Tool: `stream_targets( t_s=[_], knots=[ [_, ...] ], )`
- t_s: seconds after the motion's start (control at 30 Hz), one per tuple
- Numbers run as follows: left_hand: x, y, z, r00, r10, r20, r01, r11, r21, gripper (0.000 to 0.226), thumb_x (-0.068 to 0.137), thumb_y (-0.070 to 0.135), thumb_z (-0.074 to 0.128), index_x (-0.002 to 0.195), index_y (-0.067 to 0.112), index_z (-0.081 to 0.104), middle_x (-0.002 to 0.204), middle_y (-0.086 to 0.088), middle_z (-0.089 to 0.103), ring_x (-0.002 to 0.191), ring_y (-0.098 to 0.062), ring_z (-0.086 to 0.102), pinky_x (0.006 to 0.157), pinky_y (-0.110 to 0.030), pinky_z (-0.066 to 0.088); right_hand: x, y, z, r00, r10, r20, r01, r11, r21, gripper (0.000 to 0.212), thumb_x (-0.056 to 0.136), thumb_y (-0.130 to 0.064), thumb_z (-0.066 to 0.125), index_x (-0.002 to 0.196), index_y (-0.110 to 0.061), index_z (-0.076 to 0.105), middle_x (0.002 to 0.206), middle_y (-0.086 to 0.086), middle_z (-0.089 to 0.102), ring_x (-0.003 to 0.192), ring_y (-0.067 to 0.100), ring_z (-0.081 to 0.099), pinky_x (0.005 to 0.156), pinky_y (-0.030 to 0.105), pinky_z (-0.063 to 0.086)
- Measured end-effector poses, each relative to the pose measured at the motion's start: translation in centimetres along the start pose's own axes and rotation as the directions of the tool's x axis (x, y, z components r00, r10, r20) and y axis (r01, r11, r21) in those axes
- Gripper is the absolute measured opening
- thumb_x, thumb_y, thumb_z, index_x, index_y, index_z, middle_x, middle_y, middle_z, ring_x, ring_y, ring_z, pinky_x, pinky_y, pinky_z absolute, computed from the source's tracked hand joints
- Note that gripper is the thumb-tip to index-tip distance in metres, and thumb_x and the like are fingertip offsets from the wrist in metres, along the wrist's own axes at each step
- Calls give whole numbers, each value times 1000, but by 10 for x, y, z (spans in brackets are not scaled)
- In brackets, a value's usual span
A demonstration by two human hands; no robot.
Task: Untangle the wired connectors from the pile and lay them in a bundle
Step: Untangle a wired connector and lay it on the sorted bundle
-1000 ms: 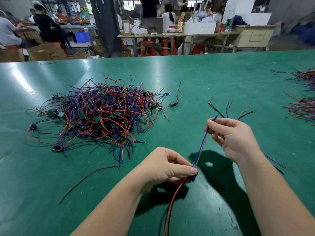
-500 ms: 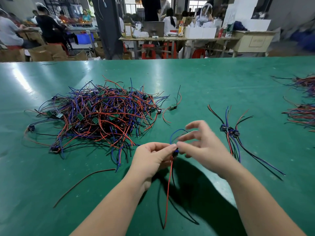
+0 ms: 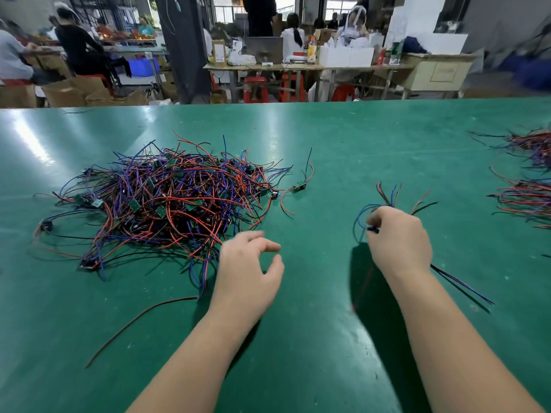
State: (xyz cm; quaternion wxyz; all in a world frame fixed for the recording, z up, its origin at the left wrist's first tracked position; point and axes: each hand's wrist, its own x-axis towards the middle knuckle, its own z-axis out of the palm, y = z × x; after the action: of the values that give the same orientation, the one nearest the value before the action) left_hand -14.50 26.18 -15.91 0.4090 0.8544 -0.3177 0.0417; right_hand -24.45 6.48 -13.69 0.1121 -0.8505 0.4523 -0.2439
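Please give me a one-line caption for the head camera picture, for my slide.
Right hand holds a wired connector at the bundle; empty left hand hovers beside the tangled pile.

— Any writing you can actually read here?
— None. The brown carton point(image 3: 219, 52) on the far table carries a pale label, but its print is too small to make out.
— The bottle next to the white boxes?
— That bottle point(image 3: 311, 51) has a yellow and red wrapper; the lettering is a blur.
— And the little green boards point(image 3: 134, 205) in the wire pile point(image 3: 179, 186) on the bench point(image 3: 328, 138)?
— Too small and soft. Any marking on them can't be told.
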Motion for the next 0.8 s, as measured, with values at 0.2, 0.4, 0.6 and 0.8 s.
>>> stream_targets(
  t_s=[0.2,0.4,0.6,0.8],
  knots=[
    [4,-11,-19,974,39,-222,55,914,402,35,75,30,69,109,28,66,139,-6,42,124,-23,25,99,-43,21,5,12,2,988,120,97,-91,961,-261,12,85,-9,55,89,-9,66,81,10,57,76,29,44,68,29,34],
    [21,-31,-48,930,-187,-317,321,835,447,39,82,43,60,118,27,59,111,-5,61,108,-32,45,98,-45,23,-4,12,4,983,103,149,-32,908,-418,23,93,-35,47,78,-18,49,104,5,63,110,28,46,91,37,27],
    [26,-44,-47,920,-361,-151,382,740,554,37,84,61,55,106,33,65,99,6,67,110,-28,43,89,-41,22,-14,2,-1,990,120,80,-78,912,-402,36,89,-39,52,115,-14,51,129,11,44,119,31,38,101,42,25],
    [26,-43,-47,923,-347,-165,378,743,552,21,88,40,57,75,31,72,66,5,62,98,-27,43,82,-40,21,-28,-14,-3,996,-89,-30,84,987,-134,31,87,-28,57,116,-23,63,133,7,46,119,27,40,93,37,15]
  ],
)
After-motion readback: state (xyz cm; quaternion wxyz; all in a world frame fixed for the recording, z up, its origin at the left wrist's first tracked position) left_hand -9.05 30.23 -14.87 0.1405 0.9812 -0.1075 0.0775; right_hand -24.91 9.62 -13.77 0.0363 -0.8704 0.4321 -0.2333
